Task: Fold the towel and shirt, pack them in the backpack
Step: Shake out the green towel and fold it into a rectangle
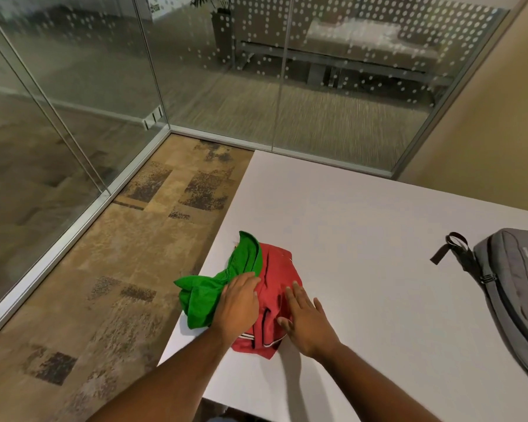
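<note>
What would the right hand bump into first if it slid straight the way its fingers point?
Probably nothing soon: the right hand lies on the red shirt, fingers pointing away, up-left. Past the shirt's edge, only bare white table shows.

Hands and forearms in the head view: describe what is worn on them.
Nothing is worn as far as the view shows. The left hand and right hand are bare, with no gloves, and no rings, watch or bracelet can be made out. Both forearms are uncovered up to the bottom edge of the picture, so no sleeve or cuff shows. No markings or straps appear on either arm.

Two bare forearms, no sleeves
</note>
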Motion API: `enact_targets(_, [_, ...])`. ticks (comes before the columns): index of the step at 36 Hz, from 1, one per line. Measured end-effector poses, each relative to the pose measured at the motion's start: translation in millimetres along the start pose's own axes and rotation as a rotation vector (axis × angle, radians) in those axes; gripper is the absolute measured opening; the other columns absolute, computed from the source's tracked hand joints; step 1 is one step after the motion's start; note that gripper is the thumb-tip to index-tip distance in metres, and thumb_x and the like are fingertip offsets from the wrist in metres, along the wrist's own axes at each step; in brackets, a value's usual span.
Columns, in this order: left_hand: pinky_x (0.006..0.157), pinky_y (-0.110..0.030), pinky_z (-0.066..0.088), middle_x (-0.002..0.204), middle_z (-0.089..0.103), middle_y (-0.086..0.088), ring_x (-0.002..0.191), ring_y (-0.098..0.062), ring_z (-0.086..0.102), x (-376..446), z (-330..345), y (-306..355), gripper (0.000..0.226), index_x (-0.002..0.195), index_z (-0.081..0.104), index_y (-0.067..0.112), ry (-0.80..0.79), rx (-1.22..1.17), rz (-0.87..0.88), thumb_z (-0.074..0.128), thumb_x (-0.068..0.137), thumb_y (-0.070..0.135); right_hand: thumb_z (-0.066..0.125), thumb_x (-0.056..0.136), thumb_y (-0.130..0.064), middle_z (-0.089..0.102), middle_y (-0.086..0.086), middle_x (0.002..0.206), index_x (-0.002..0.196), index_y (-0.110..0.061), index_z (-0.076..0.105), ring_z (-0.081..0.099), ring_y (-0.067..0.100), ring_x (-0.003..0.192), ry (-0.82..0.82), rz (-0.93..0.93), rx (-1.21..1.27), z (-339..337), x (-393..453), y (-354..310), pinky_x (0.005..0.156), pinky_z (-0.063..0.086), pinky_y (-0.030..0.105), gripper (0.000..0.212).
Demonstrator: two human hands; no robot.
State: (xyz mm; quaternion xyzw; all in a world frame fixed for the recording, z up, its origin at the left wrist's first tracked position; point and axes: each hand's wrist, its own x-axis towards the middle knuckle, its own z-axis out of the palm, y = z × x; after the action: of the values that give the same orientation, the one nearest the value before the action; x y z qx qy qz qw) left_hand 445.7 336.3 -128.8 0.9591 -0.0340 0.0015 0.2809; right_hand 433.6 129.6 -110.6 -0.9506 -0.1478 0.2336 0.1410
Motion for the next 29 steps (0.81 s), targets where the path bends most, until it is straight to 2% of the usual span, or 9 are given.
enact_targets(7, [0.116, -0.039, 0.037, 0.142, 0.057, -0.003, 0.135, -0.021, 0.049, 25.1, -6.2, 8.7, 0.041, 0.138, 0.058, 0.013, 0.028, 0.002, 0.015, 0.054, 0.097, 0.009, 0.03, 0.108, -0.058, -0.016, 0.0, 0.172, 0.166, -0.022, -0.006, -0.009, 0.017, 0.16, 0.034, 0.017, 0.004, -3.8, -2.7, -6.4, 0.128, -0.001, 0.044, 0.076])
enact_targets(12, [0.117, -0.033, 0.029, 0.144, 0.054, -0.007, 0.136, -0.023, 0.046, 51.8, -16.1, 17.0, 0.042, 0.143, 0.051, 0.009, 0.005, 0.017, -0.059, 0.052, 0.101, 0.013, 0.03, 0.109, -0.057, -0.012, 0.002, 0.173, 0.166, -0.019, -0.002, -0.008, 0.017, 0.16, 0.05, 0.048, 0.011, -16.1, 1.3, -19.9, 0.128, 0.0, 0.044, 0.076])
enact_targets(17, [0.11, -0.038, 0.041, 0.136, 0.057, -0.01, 0.128, -0.027, 0.052, 74.0, -17.0, 10.7, 0.04, 0.137, 0.051, 0.008, -0.125, 0.02, -0.149, 0.056, 0.102, 0.026, 0.032, 0.109, -0.054, -0.011, 0.003, 0.173, 0.166, -0.018, 0.0, -0.007, 0.017, 0.16, 0.077, 0.073, 0.023, -30.2, 6.8, -35.0, 0.128, 0.001, 0.042, 0.074])
enact_targets(20, [0.107, -0.038, 0.042, 0.135, 0.058, -0.012, 0.128, -0.029, 0.053, 81.2, -16.0, 8.5, 0.046, 0.136, 0.051, 0.007, -0.194, -0.003, -0.187, 0.063, 0.099, 0.032, 0.035, 0.11, -0.05, -0.01, 0.004, 0.173, 0.166, -0.017, 0.002, -0.006, 0.018, 0.16, 0.1, 0.079, 0.044, -37.3, 9.5, -41.3, 0.128, 0.003, 0.044, 0.073])
enact_targets(24, [0.098, -0.037, 0.046, 0.127, 0.064, -0.011, 0.119, -0.029, 0.06, 84.2, -13.2, 5.2, 0.031, 0.127, 0.058, 0.008, -0.218, -0.025, -0.21, 0.06, 0.099, 0.019, 0.037, 0.109, -0.047, -0.008, 0.004, 0.173, 0.166, -0.016, 0.003, -0.005, 0.018, 0.16, 0.101, 0.089, 0.042, -43.1, 12.2, -45.3, 0.129, 0.006, 0.044, 0.072])
enact_targets(29, [0.087, -0.037, 0.05, 0.106, 0.069, -0.007, 0.098, -0.026, 0.064, 86.5, -9.6, 7.8, 0.021, 0.109, 0.069, 0.008, -0.225, -0.164, -0.108, 0.054, 0.094, 0.008, 0.043, 0.108, -0.038, -0.004, 0.004, 0.174, 0.166, -0.015, 0.005, -0.002, 0.019, 0.16, 0.109, 0.115, 0.05, -50.5, 19.1, -47.7, 0.128, 0.009, 0.045, 0.073])
